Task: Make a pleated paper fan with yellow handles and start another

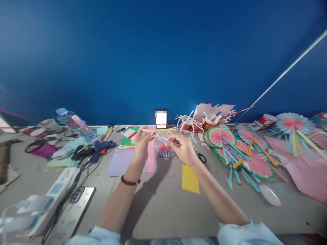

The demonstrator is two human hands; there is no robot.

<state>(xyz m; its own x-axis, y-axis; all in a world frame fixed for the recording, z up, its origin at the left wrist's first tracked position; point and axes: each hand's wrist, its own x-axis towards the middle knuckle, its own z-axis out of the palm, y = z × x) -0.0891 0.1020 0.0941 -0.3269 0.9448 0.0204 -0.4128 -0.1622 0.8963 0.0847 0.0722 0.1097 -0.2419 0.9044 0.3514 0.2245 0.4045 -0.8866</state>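
2 bare hands up over the middle of the grey table (163, 207), apart from each other by a small gap. Left hand (142, 139): thumb and fingers pinched at 1 end of a thin pale strip (160, 136); right hand (181, 145): fingertips pinched at the other end, strip spanning the gap. Detail there blurred. Just below the gap, a pleated pink-and-blue paper fan (165, 151); cannot tell whether it lies on the table or hangs from the grip. Directly beyond the hands, a yellow stick (167, 130), then an upright phone with a lit screen (161, 119) close to the blue wall (163, 61), which bounds forward reach. Under and left of the left hand, a purple sheet (119, 163) and a pink sheet (150, 163); farther left, a blue glue gun (102, 149) with trailing cables. Beside the right wrist, black-handled scissors (202, 158); nearer, a yellow sheet (190, 180), partly under the right forearm. Room to the right ends at overlapping watermelon-patterned paper fans (221, 137). Largest bare patch: between the forearms, running back to the table's near edge. Left forearm's outer side limited by a flat-lying phone (80, 207) and white power strip (57, 189).
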